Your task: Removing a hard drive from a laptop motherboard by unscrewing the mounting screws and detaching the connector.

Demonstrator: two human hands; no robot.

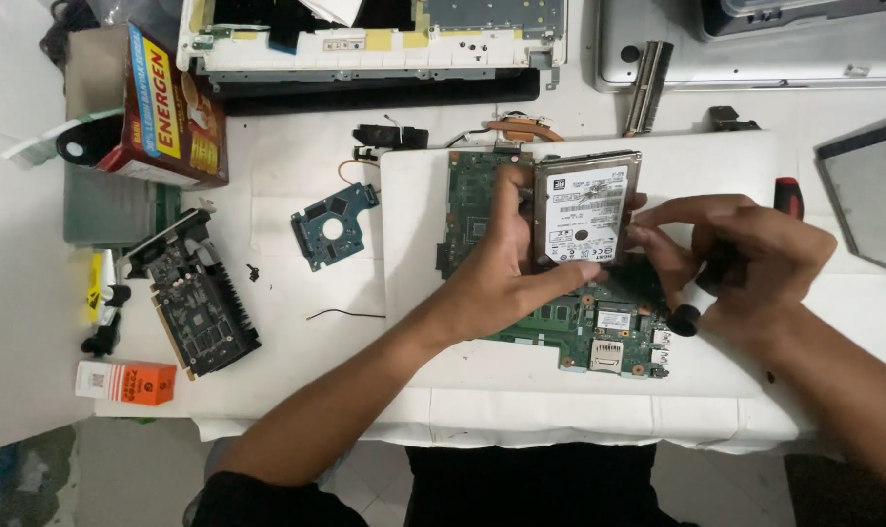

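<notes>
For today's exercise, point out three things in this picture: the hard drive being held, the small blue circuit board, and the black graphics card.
hard drive (584, 210): head view, on its labelled top face.
small blue circuit board (334, 225): head view, beside its round hole.
black graphics card (201, 304): head view, mid-board.

One head-worn camera looks almost straight down, close over the white bench (297, 381), facing away from the wearer's body.

The left hand (506, 273) grips a silver hard drive (584, 208) by its lower edge, label up, above a green circuit board (560, 322) on a white pad (414, 244); the right hand (745, 259) touches the drive's right edge; a small blue board (334, 225) lies well to the left.
</notes>
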